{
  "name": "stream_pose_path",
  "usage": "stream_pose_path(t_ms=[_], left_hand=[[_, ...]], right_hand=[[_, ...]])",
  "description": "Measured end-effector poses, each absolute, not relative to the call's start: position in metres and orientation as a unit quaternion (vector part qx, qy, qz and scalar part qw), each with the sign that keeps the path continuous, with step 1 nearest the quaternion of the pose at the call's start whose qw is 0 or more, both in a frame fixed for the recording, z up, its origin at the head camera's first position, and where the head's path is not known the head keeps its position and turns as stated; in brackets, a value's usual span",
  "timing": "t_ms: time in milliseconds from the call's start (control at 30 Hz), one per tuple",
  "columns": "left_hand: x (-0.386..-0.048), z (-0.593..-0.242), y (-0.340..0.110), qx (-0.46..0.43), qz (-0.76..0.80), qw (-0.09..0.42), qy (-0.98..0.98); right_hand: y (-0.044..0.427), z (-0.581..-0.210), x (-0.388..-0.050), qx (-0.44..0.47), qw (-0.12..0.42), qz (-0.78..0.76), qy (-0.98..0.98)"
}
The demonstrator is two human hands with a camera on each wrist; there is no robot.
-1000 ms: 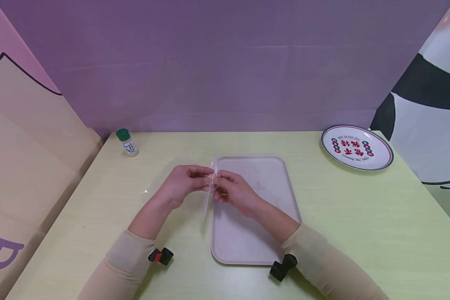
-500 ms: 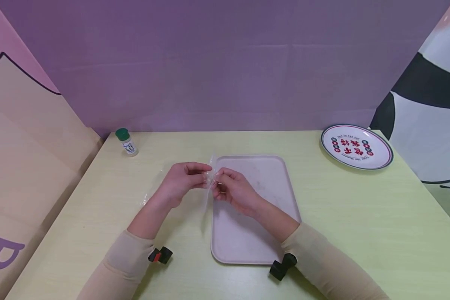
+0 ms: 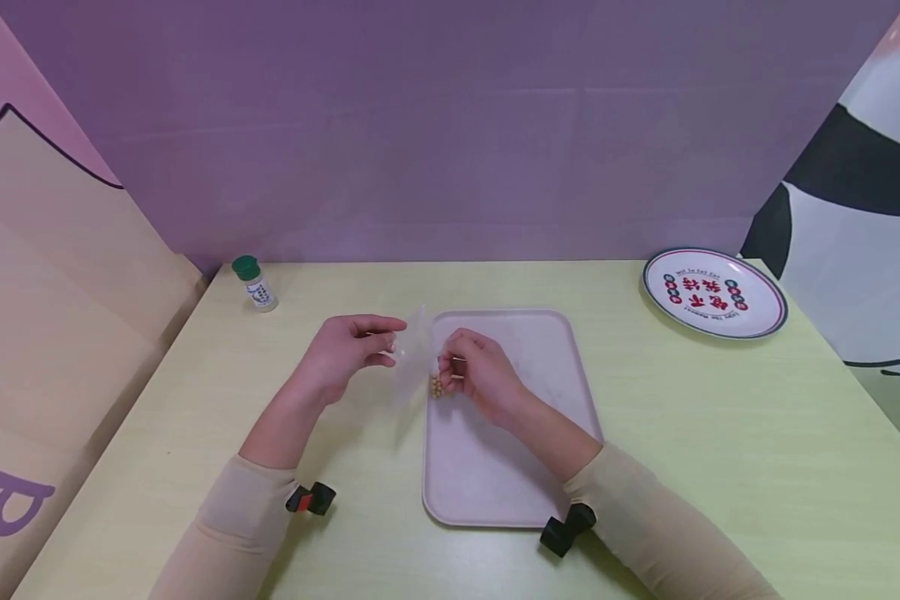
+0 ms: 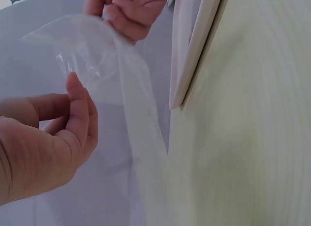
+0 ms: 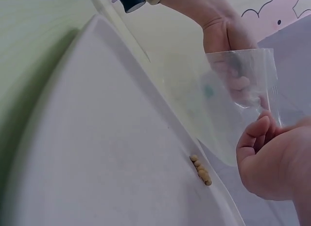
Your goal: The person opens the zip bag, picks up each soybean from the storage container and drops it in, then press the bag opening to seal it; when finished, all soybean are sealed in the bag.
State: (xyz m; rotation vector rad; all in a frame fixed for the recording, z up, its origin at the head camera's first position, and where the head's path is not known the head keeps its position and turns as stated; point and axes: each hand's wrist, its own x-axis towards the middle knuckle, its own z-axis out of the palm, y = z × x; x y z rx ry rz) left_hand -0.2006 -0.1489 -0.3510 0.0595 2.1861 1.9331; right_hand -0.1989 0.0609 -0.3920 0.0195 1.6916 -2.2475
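Both hands hold a clear plastic bag (image 3: 414,350) upright over the tray's left edge. The left hand (image 3: 345,354) pinches its left side between thumb and fingers, and the right hand (image 3: 487,379) grips the opposite side with curled fingers. In the left wrist view the film (image 4: 141,109) hangs between the left hand (image 4: 48,143) and the right hand (image 4: 133,14). Several small tan round pieces (image 5: 201,171) lie in a row along the tray's edge in the right wrist view, just below the right hand (image 5: 279,160).
A pinkish tray (image 3: 510,475) lies mid-table under the right forearm. At the back left stands a small green-capped bottle (image 3: 255,285). An oval plate with red lettering (image 3: 715,293) is at the back right. A purple screen (image 3: 450,133) rises behind the table.
The left hand has moved left and slightly up, away from the right hand. Between them the bag is spread wider. The tan pieces have come into view beneath the right hand.
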Motion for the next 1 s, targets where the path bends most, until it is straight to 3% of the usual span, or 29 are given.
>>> stream_pose_path(t_ms=[700, 1000], left_hand=[[-0.209, -0.338, -0.192, 0.016, 0.650, 0.123, 0.749], [-0.205, -0.341, -0.181, 0.034, 0.623, 0.093, 0.776]], right_hand=[[0.066, -0.390, -0.203, 0.039, 0.053, -0.818, 0.571], [0.068, -0.389, -0.201, 0.000, 0.134, -0.783, 0.607]])
